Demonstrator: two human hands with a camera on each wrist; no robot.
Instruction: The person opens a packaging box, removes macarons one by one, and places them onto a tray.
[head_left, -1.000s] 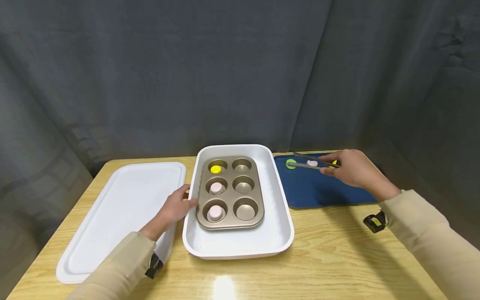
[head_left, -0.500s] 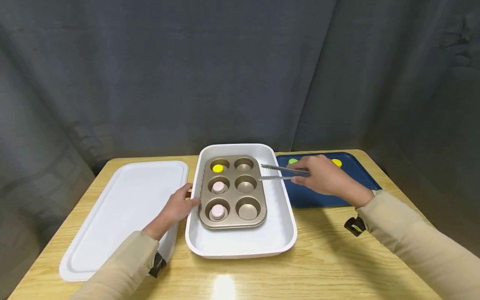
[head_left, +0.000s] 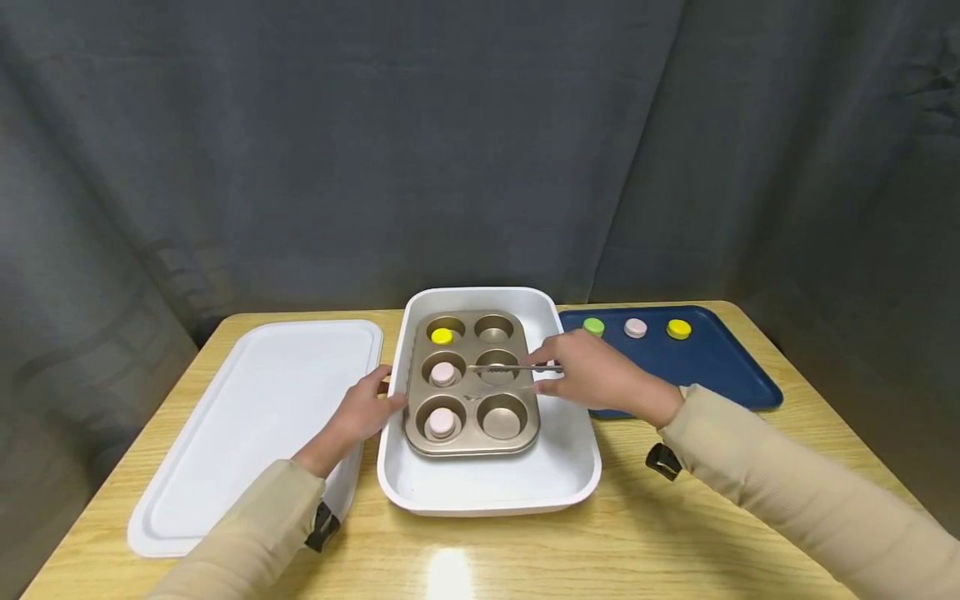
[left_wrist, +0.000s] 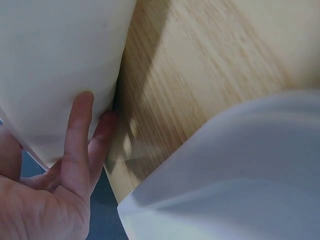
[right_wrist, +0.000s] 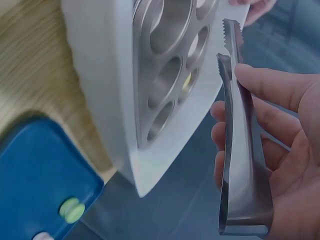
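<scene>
My left hand [head_left: 367, 410] holds the side of a white tub [head_left: 487, 496], thumb over the rim and fingers along the outer wall [left_wrist: 55, 65]. Inside the tub lies a bronze muffin pan [head_left: 472, 446]. Its left column holds a yellow macaron [head_left: 442, 336] at the back and two pink macarons, one in the middle cup [head_left: 443, 373] and one in the front cup [head_left: 441, 422]. Metal tongs [right_wrist: 245, 175] are gripped in my right hand [head_left: 588, 371]. Their toothed tips reach over the pan's middle row, slightly apart with nothing between them.
On a blue tray [head_left: 697, 375] at the right lie a green macaron [head_left: 593, 326], a pink macaron [head_left: 635, 327] and a yellow macaron [head_left: 678, 329]. To the left is a white tray [head_left: 262, 417]. Dark curtain [head_left: 450, 150] hangs behind the wooden table [head_left: 615, 550].
My right hand has carried the tongs leftward from over the blue tray to above the muffin pan. The left hand stays at the tub's rim.
</scene>
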